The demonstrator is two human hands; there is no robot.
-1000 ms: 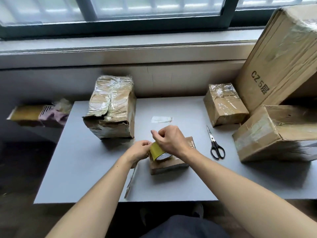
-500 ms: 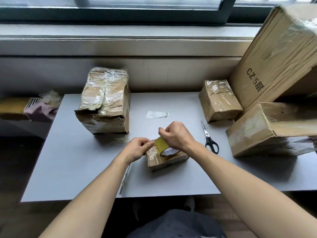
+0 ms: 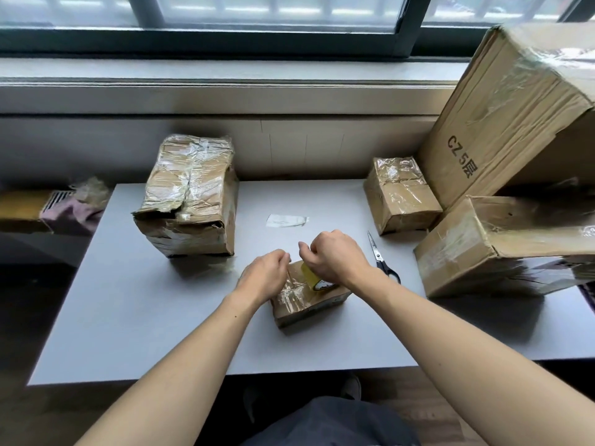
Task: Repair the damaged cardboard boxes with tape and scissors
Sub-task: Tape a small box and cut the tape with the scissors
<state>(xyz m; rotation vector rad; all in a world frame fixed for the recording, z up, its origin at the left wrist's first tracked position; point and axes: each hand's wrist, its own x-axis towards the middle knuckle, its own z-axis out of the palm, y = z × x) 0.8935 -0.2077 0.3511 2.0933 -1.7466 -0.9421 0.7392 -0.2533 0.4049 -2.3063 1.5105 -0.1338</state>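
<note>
Gripping yellowish roll of clear tape (image 3: 311, 277), right hand (image 3: 335, 257) has fingers curled round it, atop small flat brown cardboard box (image 3: 307, 300) at centre of grey surface (image 3: 128, 317). Left hand (image 3: 264, 276) pinches loose tape end, fingers curled. Black-handled scissors (image 3: 381, 259) lie just right of box. Larger tape-wrapped crumpled cardboard box (image 3: 188, 197) stands back left.

Small box (image 3: 309, 300) near table (image 3: 128, 317) front; scissors (image 3: 381, 260) just right; taped box (image 3: 190, 197) behind-left.
</note>
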